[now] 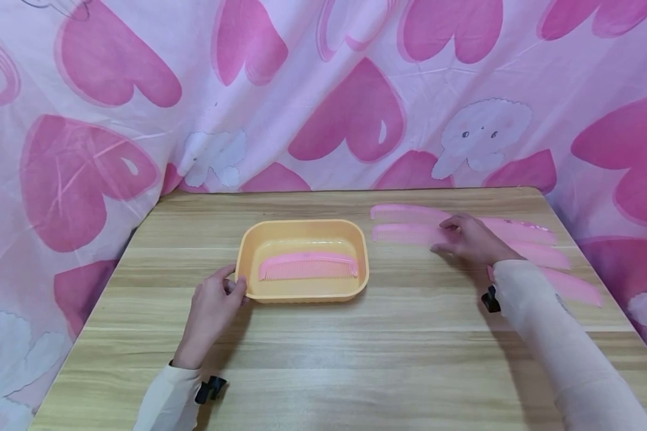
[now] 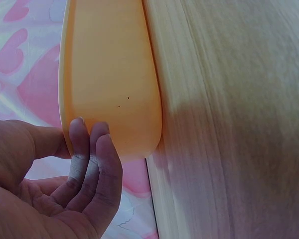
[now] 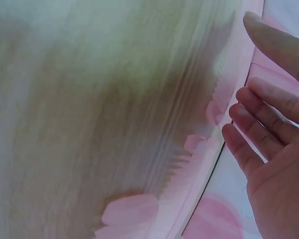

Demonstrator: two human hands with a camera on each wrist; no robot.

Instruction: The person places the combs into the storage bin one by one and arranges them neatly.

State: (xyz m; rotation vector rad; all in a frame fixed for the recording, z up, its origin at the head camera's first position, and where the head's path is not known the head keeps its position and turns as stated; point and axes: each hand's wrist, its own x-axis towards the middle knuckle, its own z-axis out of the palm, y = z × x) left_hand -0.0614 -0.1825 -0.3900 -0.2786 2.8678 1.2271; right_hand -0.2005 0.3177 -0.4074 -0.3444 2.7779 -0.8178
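My left hand (image 1: pixel 211 314) pinches the left end of a yellow plastic basin (image 1: pixel 302 231) between thumb and fingers. In the left wrist view several fingertips (image 2: pixel 79 130) lie against the basin's outer wall. A pink comb (image 1: pixel 308 265) rests inside the basin, teeth toward me. Over the right part of the table, my right hand (image 1: pixel 471 240) reaches above the pink combs with its thumb apart from the fingers. Nearest its fingertips is a pink comb (image 1: pixel 401 233), its right end hidden by the hand. In the right wrist view the hand (image 3: pixel 276 164) holds nothing.
Another pink comb (image 1: pixel 407 212) lies just behind, near the table's back edge. Farther right are more pink combs, one (image 1: pixel 517 230) at the back and one (image 1: pixel 574 287) partly under the right sleeve. A pink heart-print cloth (image 1: pixel 350 120) hangs behind the wooden table (image 1: pixel 350 365).
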